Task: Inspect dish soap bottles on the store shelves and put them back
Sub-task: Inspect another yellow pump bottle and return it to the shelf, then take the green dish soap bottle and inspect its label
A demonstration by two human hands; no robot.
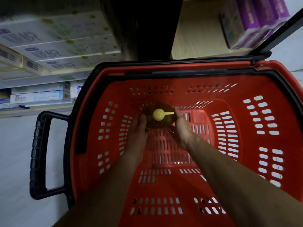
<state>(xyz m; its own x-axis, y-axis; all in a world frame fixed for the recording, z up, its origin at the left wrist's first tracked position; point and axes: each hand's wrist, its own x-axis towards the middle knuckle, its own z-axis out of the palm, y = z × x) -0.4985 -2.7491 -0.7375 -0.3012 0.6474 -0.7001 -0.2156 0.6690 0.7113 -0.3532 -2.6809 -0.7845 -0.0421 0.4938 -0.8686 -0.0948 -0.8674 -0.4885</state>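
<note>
A dish soap bottle (159, 117) with a dark yellow-green body and a pale yellow pump top stands upright inside a red shopping basket (255, 122), seen from straight above. My left hand (137, 130) holds its left side and my right hand (182, 126) holds its right side, fingers curved round the body. The pump spout points right. The bottle's lower part is hidden below its shoulder and my hands.
The basket has black rims and a black handle (39, 154) sticking out at left, over a pale floor. Shelves with white boxed goods (54, 46) stand at upper left. Purple packs (255, 20) sit on a shelf at upper right.
</note>
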